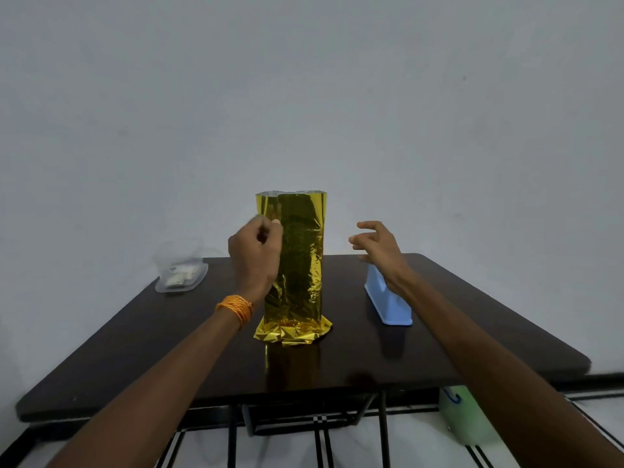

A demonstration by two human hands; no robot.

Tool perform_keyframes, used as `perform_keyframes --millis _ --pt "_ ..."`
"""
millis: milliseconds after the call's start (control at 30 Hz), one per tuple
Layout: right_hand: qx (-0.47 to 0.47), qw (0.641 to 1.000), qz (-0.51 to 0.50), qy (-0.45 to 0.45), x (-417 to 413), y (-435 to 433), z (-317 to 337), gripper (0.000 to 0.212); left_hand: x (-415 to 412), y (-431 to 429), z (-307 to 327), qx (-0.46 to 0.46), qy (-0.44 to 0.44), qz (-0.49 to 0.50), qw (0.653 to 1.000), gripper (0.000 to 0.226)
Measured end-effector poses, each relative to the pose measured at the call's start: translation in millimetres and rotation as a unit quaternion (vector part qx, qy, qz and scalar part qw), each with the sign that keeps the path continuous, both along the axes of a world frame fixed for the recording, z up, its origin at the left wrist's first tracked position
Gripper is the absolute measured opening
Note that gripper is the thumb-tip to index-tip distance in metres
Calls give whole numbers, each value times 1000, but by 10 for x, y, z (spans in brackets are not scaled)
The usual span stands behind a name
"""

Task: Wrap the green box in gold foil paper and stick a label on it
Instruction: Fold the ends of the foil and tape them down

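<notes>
A tall upright parcel covered in gold foil paper (302,261) stands in the middle of the dark table (141,339). The foil is open at the top and flares out crumpled at the base. No green of the box shows through. My left hand (255,255), with an orange thread band at the wrist, presses against the parcel's left side, its fingertips pinching the foil's edge. My right hand (378,248) hovers to the right of the parcel, fingers spread, holding nothing.
A light blue tape dispenser (388,302) stands on the table under my right wrist. A clear plastic container (180,275) with small white pieces sits at the back left. A green bag (466,417) lies on the striped floor under the table's right side.
</notes>
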State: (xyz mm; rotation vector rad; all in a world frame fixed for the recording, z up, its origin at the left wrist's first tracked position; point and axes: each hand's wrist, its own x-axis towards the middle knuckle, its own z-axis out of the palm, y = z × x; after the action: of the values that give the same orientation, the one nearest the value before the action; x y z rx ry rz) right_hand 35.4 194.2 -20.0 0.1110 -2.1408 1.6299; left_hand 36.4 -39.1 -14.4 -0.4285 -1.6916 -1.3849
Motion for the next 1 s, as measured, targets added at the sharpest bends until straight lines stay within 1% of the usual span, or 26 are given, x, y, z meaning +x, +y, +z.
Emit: perform_keyframes --millis 100,133,233,267,333,400,467,500,567,600,667,767,833,900,1000 --pt "31 992 -125 -1 104 240 -26 16 103 325 -86 -100 -25 -67 992 30" --pt "41 988 -151 -8 127 319 -57 15 112 435 -132 -122 -35 -94 987 29" --pt "75 976 -197 -53 239 566 -154 26 123 828 -264 -148 -99 -179 968 23" --pt "83 973 -206 -69 253 654 -202 27 103 963 -308 -149 -137 -204 958 19" --pt "89 969 -208 -102 249 793 -303 30 37 1200 -402 -147 -237 -251 927 11" --pt "88 967 -196 -138 202 902 -408 32 -63 1412 -501 -139 -319 -287 892 13" --pt "42 967 -180 -175 157 925 -471 27 -148 1553 -584 -145 -364 -304 868 10" --pt "13 967 -163 -194 142 921 -487 25 -174 1620 -620 -153 -377 -310 859 12" --pt "-40 967 -128 -215 103 894 -508 19 -234 1728 -690 -173 -392 -314 847 33" --pt "-58 967 -123 -216 89 872 -508 18 -264 1765 -723 -190 -387 -309 848 39" --pt "-81 966 -124 -214 25 889 -508 21 -336 1838 -779 -222 -363 -289 858 33" --pt "-80 960 -142 -227 -69 933 -508 16 -408 1864 -834 -235 -341 -270 869 26" --pt "-87 956 -152 -233 -116 937 -490 14 -414 1868 -849 -237 -330 -266 874 28" --pt "-98 954 -160 -235 -176 931 -461 18 -418 1876 -860 -240 -329 -263 875 35" --pt "-64 953 -188 -230 -230 919 -387 18 -423 1883 -852 -250 -327 -257 874 42"
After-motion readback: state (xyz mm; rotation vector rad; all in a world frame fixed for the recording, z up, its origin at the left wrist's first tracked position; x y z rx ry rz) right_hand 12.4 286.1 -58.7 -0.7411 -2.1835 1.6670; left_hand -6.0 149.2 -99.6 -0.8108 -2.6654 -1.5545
